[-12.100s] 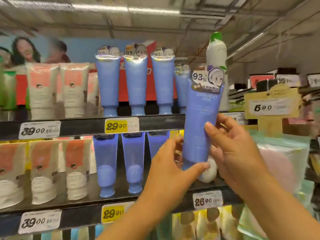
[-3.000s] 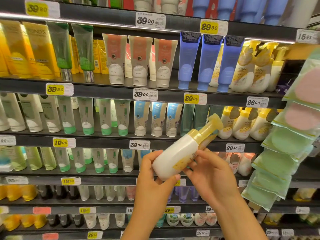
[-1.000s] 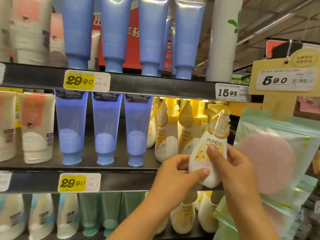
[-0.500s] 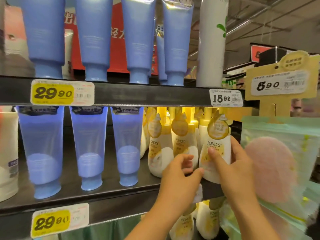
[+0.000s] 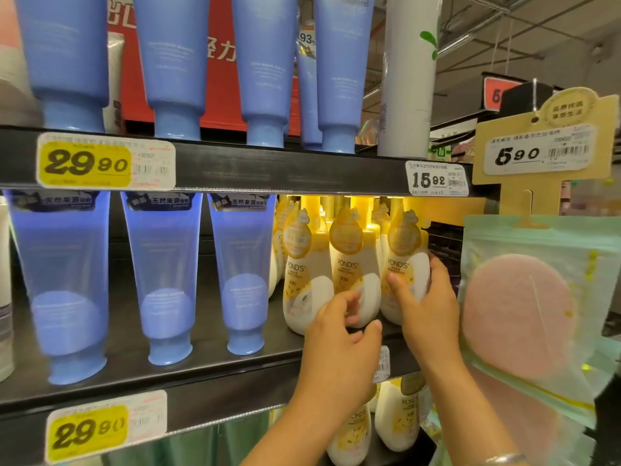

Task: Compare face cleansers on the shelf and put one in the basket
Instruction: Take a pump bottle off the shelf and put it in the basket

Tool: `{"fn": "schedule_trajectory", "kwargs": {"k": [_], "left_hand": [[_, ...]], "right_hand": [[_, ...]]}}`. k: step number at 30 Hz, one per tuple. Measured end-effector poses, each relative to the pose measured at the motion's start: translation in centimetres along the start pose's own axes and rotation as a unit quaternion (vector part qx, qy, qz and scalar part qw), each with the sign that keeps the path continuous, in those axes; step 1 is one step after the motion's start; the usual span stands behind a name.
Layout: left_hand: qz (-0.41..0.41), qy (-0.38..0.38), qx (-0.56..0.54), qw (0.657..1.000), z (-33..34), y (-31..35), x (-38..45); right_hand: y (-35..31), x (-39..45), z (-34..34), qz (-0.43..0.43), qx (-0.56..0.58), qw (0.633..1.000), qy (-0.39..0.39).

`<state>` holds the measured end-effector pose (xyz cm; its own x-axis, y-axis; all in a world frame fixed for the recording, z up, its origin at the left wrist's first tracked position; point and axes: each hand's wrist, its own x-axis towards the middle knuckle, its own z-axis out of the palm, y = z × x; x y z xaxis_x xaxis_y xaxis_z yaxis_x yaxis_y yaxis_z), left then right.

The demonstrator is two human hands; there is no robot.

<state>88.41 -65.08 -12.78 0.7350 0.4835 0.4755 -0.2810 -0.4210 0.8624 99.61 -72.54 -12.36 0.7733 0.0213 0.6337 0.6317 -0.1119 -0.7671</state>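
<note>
Right hand (image 5: 428, 309) is wrapped round the rightmost Pond's bottle (image 5: 403, 267), thumb across the front and fingers curled over its right side, so it grips that bottle as it stands on the middle shelf (image 5: 215, 375); left hand (image 5: 339, 341) sits just in front of the middle Pond's bottle (image 5: 353, 274), fingers loosely curled, and honestly I can't tell if they touch it or just hover; it holds nothing as far as I can see.

My guess is this one's going back in the row, so the trick is to seat the base flat on the shelf, nudge it level with its neighbours, and let go only once it stands by itself; those pump tops look top-heavy, so a bump could domino the row.

Going left to right from that shelf's yellow 29.90 tag (image 5: 87, 432): three blue tubes (image 5: 164, 274) stand cap-down, see-through enough to show the product settled low inside; next come the three white-and-yellow pump bottles; right of those hangs a clear pouch (image 5: 527, 297) with a pink round sponge in it. No basket in view, so nothing's chosen yet.
</note>
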Motion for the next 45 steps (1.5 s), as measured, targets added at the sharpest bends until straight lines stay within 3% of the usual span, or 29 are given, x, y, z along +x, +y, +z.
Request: {"fn": "schedule_trajectory", "kwargs": {"k": [2,4,6,8,12,15,31,40,45], "left_hand": [[0.0,-0.004,0.008,1.0,-0.2,0.0,0.0],[0.002,-0.004,0.014,1.0,-0.5,0.1,0.0],[0.002,-0.002,0.016,1.0,-0.9,0.1,0.0],[0.005,0.004,0.023,1.0,-1.5,0.1,0.0],[0.005,0.016,0.039,0.999,-2.6,-0.1,0.0],[-0.006,0.021,0.027,0.999,-3.0,-0.2,-0.1],[-0.015,0.016,-0.006,1.0,-4.1,0.1,-1.5],[-0.097,-0.027,-0.075,0.992,-3.9,-0.8,-4.3],[-0.158,-0.083,-0.175,0.968,-4.2,-2.6,-6.9]], "right_hand": [[-0.4,-0.4,-0.3,-0.001,-0.057,0.998,-0.016],[-1.4,-1.4,-0.7,-0.053,-0.093,0.994,0.014],[-2.9,-2.5,-0.7,-0.128,-0.079,0.988,0.042],[-4.0,-2.7,-0.3,-0.148,-0.048,0.988,0.016],[-5.0,-1.2,1.6,-0.076,-0.076,0.99,-0.095],[-5.1,-0.5,2.9,-0.039,-0.098,0.986,-0.127],[-6.0,-1.3,1.4,-0.029,-0.052,0.996,-0.073],[-6.2,-5.1,-1.4,0.034,0.081,0.992,-0.09],[-5.4,-8.6,-1.7,0.089,0.163,0.979,-0.089]]}}
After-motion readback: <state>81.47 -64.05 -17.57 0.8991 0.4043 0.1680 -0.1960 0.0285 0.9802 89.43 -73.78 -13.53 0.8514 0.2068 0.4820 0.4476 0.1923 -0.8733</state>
